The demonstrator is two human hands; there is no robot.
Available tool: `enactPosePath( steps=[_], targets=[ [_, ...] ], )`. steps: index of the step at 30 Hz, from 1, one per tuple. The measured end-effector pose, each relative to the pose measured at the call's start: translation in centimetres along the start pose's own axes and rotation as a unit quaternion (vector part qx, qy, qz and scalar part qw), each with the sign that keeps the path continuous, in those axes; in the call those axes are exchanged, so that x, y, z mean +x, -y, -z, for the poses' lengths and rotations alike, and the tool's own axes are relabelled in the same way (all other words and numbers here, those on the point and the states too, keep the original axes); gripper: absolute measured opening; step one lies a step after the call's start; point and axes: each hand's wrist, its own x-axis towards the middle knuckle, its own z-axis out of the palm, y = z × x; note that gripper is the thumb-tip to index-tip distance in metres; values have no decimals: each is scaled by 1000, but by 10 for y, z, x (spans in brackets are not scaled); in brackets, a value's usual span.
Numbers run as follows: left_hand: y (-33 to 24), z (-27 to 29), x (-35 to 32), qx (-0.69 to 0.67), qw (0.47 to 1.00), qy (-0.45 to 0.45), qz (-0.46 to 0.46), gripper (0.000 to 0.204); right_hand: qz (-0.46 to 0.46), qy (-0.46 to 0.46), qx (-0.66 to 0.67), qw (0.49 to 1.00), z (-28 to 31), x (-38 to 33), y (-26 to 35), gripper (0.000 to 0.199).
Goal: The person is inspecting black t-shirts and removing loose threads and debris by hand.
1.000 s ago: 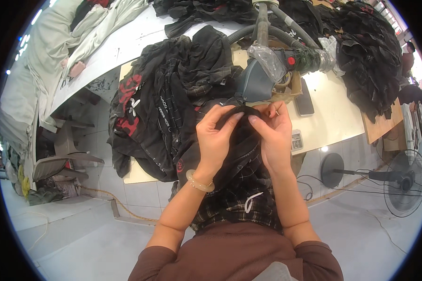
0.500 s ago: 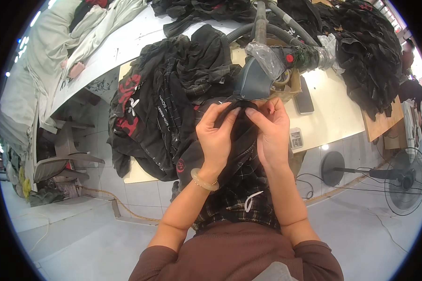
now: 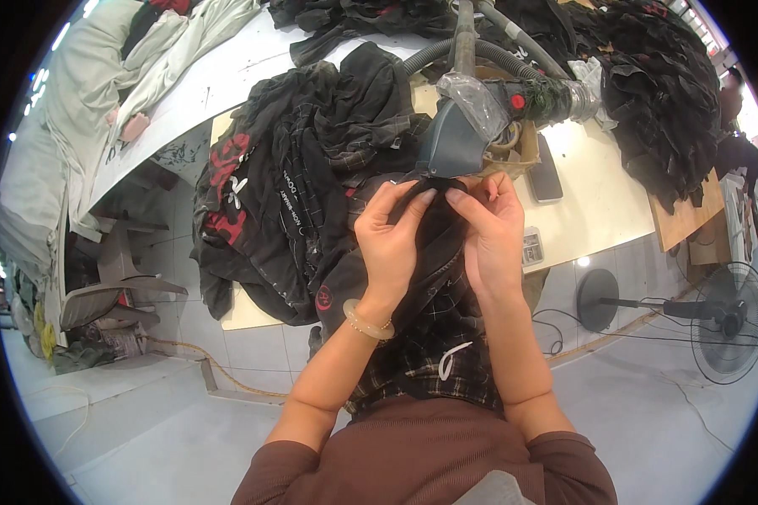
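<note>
**Dark garment pinched at the suction nozzle**

Both hands grip the dark plaid garment [image 3: 434, 337] right under the grey nozzle [image 3: 455, 143] – left hand [image 3: 392, 244] closed on a fold, fingers curled; right hand [image 3: 493, 236] pinching the same edge w/ thumb & fingertips. Garment hangs from the table [image 3: 598, 202] edge down to the person's lap.

Risk, as I judge it: cloth bunched so close to the nozzle mouth could get pulled in, or fingertips caught – grip sits v. near the opening.

Garment looks soft, crumpled, black w/ pale checks and a white loop. Pile of black clothes [image 3: 303, 168] lies just left; phone [image 3: 547, 172] to the right.
</note>
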Motion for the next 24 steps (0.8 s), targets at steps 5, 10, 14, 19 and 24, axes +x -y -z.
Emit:
enactPosePath(
  steps=[5, 10, 14, 19, 24],
  targets=[
    [1, -1, 1, 3, 1000, 11, -1, 15, -2, 2, 5, 1000, 3, 0, 3, 35],
    [-3, -2, 3, -11, 999, 29, 22, 13, -6, 2, 1, 1000, 5, -1, 6, 35],
    [0, 0, 6, -20, 998, 48, 28, 12, -12, -1, 1, 1000, 7, -3, 8, 35],
    [-6, 4, 8, -20, 996, 62, 55, 11, -14, -4, 4, 1000, 7, -6, 7, 35],
    [-9, 7, 6, -67, 994, 43, 73, 9, -15, 10, -3, 1000, 0, -6, 5, 35]
  ],
)
